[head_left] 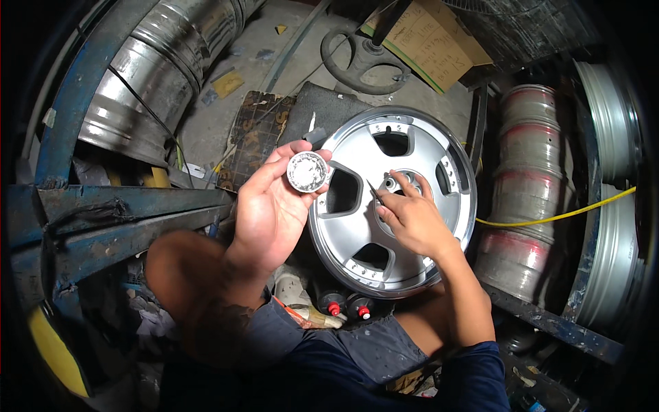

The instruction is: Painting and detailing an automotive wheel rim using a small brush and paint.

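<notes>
My left hand holds a small round metal cup upright, with patchy silvery-white material inside, left of the wheel's hub. A silver alloy wheel with a polished rim, wide openings and small bolts lies face up in front of me. My right hand rests over its centre cap area, pinching a thin, dark pointed tool, perhaps a blade or small brush; its exact kind is unclear. Below the wheel are two dark round containers with red caps.
Steel drum-like wheels stand left beside blue metal frames. Stacked reddish-marked rims, more rims and a yellow hose are right. Behind lie a dark wheel-shaped stand, cardboard and a grey mat.
</notes>
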### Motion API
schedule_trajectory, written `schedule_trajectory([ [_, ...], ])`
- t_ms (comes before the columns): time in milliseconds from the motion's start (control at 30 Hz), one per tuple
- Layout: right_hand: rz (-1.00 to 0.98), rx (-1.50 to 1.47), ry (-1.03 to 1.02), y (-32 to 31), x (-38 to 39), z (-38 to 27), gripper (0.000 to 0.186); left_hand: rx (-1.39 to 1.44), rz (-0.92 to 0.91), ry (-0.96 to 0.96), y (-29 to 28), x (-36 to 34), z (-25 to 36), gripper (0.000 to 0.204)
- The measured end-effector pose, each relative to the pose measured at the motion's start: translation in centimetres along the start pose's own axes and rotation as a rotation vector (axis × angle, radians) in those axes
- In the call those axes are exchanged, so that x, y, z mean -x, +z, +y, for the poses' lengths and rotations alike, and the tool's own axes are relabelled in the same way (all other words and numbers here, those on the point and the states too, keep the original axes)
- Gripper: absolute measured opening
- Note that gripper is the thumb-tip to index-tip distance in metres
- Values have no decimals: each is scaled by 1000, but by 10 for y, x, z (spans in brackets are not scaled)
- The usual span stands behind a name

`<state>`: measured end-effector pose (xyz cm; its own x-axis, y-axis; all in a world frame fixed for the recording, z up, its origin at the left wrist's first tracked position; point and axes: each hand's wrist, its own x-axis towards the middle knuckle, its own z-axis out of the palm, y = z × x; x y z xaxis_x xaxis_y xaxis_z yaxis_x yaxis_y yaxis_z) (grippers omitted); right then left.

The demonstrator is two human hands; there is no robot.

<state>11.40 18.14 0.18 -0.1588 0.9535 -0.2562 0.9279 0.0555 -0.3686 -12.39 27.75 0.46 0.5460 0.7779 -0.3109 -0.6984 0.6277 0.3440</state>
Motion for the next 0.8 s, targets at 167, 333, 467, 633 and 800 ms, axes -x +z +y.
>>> schedule_trajectory([
  [167, 178, -346, 201, -27, 14, 20, 31, -10, -2, 18, 3, 4, 3, 29],
  [333, 141, -583, 324, -22, 12, 23, 32, -74, 11, -30, 2, 7, -3, 29],
  [467, 162, -367, 307, -17, -5, 9, 19, -63, -4, -22, -1, 8, 0, 30],
  [633, 237, 0, 358, -8, -23, 9, 23, -63, -2, -31, 2, 7, -2, 30],
  [800, -75, -56, 529, -7, -51, 19, 41, -50, -8, -42, 1, 8, -1, 30],
])
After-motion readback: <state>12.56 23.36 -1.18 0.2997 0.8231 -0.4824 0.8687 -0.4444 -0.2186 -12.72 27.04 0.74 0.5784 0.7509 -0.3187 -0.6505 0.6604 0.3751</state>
